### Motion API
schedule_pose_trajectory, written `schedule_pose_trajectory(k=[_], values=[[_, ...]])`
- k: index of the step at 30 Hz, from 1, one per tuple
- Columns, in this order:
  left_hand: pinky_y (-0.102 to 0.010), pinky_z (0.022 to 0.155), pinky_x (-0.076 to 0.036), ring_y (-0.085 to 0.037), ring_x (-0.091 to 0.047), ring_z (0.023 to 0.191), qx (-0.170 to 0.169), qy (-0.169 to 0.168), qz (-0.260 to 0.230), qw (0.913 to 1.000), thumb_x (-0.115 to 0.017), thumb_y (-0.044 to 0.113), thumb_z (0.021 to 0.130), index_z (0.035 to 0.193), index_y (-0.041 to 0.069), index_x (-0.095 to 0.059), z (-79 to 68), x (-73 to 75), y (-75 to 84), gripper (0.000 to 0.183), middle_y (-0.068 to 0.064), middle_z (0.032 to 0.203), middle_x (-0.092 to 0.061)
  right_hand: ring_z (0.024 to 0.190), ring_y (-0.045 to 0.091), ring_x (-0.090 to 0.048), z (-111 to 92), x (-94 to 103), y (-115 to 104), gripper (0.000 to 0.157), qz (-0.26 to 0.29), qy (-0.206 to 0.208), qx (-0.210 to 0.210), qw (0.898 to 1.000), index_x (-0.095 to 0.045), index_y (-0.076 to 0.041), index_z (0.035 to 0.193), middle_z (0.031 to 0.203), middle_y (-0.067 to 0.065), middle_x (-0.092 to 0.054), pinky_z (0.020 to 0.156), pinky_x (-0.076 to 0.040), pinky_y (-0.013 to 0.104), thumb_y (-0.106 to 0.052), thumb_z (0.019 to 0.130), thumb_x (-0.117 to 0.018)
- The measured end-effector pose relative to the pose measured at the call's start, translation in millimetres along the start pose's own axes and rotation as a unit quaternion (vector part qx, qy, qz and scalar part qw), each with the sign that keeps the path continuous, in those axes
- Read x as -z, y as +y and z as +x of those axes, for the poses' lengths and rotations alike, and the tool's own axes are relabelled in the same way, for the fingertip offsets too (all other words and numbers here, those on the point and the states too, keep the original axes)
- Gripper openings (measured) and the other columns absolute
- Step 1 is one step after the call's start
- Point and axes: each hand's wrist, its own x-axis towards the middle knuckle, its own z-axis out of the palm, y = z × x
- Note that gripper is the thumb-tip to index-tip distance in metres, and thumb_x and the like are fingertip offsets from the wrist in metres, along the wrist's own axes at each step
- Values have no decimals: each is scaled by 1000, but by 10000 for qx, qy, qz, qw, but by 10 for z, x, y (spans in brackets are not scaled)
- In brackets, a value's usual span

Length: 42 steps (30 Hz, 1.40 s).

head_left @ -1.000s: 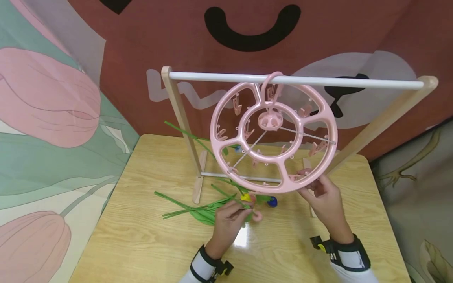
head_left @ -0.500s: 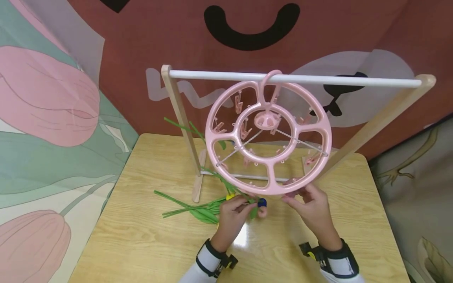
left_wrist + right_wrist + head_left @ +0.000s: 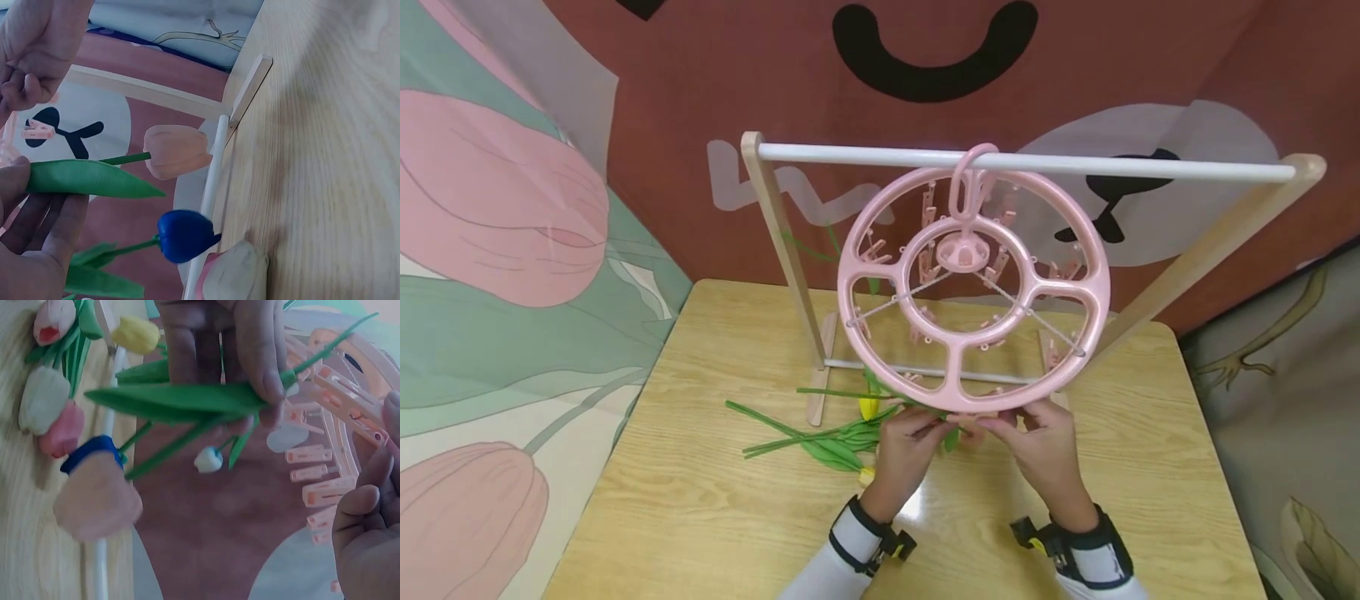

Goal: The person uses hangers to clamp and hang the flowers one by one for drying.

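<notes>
My left hand (image 3: 901,457) pinches the stem and leaf of a peach artificial tulip (image 3: 175,152), whose head points down toward the table. Just to the right, my right hand (image 3: 1043,454) grips a pink clothespin (image 3: 350,403) at the near edge of the pink round drying hanger (image 3: 955,367). The stem's end lies close to the clothespin in the right wrist view; whether it sits between the jaws I cannot tell. A blue tulip (image 3: 185,236) hangs head down beside the peach one. The hanger's rim hides part of both hands' fingers in the head view.
A wooden rack with a white bar (image 3: 865,156) carries the hanger by its hook. Below lie several tulips with green stems (image 3: 775,425), some yellow (image 3: 867,477), on the wooden table (image 3: 715,517). A white tulip (image 3: 208,460) hangs farther back.
My right hand has moved left and the hanger has turned with it. My left hand has shifted slightly right with the peach tulip, so both hands are now close together under the rim.
</notes>
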Motion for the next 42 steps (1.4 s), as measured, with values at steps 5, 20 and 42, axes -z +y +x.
schedule_pose_trajectory(k=[5, 20, 42], values=[[-16, 54, -51, -14, -58, 60, -126, -126, -120, 9998, -75, 4, 92, 106, 1, -79, 4, -42, -14, 15, -10, 82, -75, 69, 6, -52, -6, -68, 9, 31, 19, 48, 50, 10000, -74, 6, 100, 74, -1, -59, 60, -45, 19, 17, 72, -82], [-18, 56, -57, -9, -64, 68, -358, -210, 51, 9991, -74, 10, 94, 105, 2, -79, 54, -83, -15, 14, -6, 85, -75, 69, 6, -54, -34, -59, 90, 33, -148, -16, -200, 9997, -70, 7, 95, 71, 2, -58, 63, -49, 17, 23, 69, -81], [-31, 89, -63, -21, -75, 101, -198, -866, 1609, 9830, -78, 6, 91, 107, 8, -78, -34, 696, -21, 17, -9, 108, -78, 87, 4, -66, -151, -66, 127, 29, 132, -344, -393, 9985, -59, 15, 110, 98, 0, -68, 77, -58, 16, 24, 84, -67]])
